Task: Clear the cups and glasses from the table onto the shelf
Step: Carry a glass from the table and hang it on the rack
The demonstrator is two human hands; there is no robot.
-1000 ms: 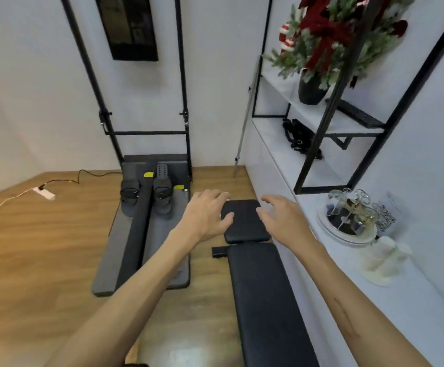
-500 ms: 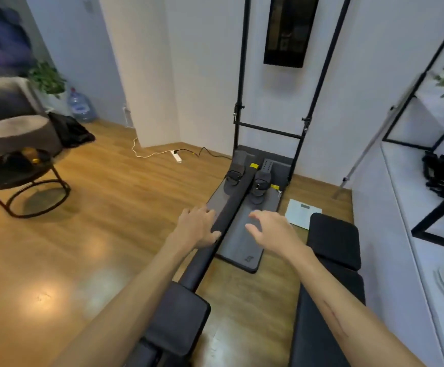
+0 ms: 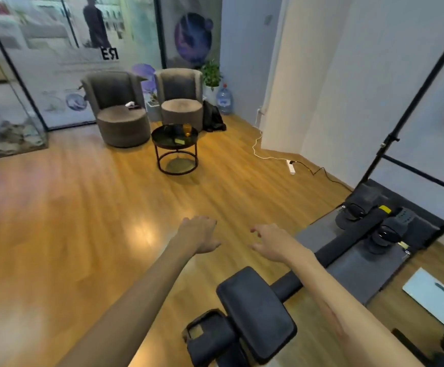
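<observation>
1. Floor (image 3: 88,213) of glossy wood planks spreads under and ahead of both hands, filling most of the view.
2. Glass wall (image 3: 43,62) stands far ahead and to the left of the hands, with blurred reflections in it.
3. Exercise machine (image 3: 361,250), grey and black with a long rail, lies on the floor just right of the right hand; its padded seat (image 3: 255,311) sits below the right forearm, nearer the person.
4. Two grey armchairs stand side by side well beyond the hands: one (image 3: 117,109) ahead and left, the other (image 3: 181,102) nearly straight ahead.
5. Round black table (image 3: 162,135) on a ring base stands in front of the armchairs, well apart from both hands and straight ahead of the left one.
6. Scale (image 3: 432,295), a pale flat square, lies on the floor to the right of the right forearm.
7. Water jug (image 3: 225,99) and a potted plant (image 3: 211,72) stand in the far corner, right of the armchairs.
8. Left hand (image 3: 198,234) is stretched forward in the air, palm down, fingers relaxed, grasping nothing.
9. Right hand (image 3: 271,241) reaches forward beside it, apart from it, fingers loosely spread, grasping nothing.
10. Power strip (image 3: 291,166) with a white cord lies by the wall, ahead and right of the right hand.
11. Amber glass (image 3: 186,129) stands upright on the table top near its far edge, out of reach of both hands; a small flat item beside it is too blurred to name.
</observation>
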